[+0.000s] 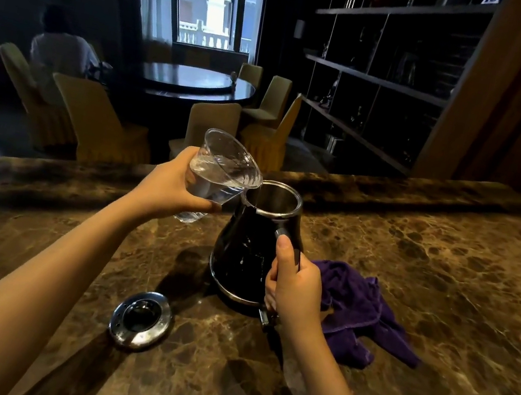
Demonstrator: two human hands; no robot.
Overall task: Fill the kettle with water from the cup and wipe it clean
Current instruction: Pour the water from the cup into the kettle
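Note:
A black kettle (243, 257) with a chrome rim stands open on the brown marble counter (432, 262). My right hand (295, 287) grips its handle on the near side, thumb up along the handle. My left hand (172, 183) holds a clear plastic cup (221, 173) holding water, tilted so its lip rests over the left edge of the kettle's mouth. The kettle's round chrome lid (141, 319) lies on the counter to the near left. A crumpled purple cloth (361, 309) lies just right of the kettle, behind my right hand.
A raised ledge (392, 189) runs along the counter's far edge. Beyond it are yellow-covered chairs (105, 124), a round dark table (196, 81) and a person seated at the far left. Dark shelving (377, 78) fills the right wall.

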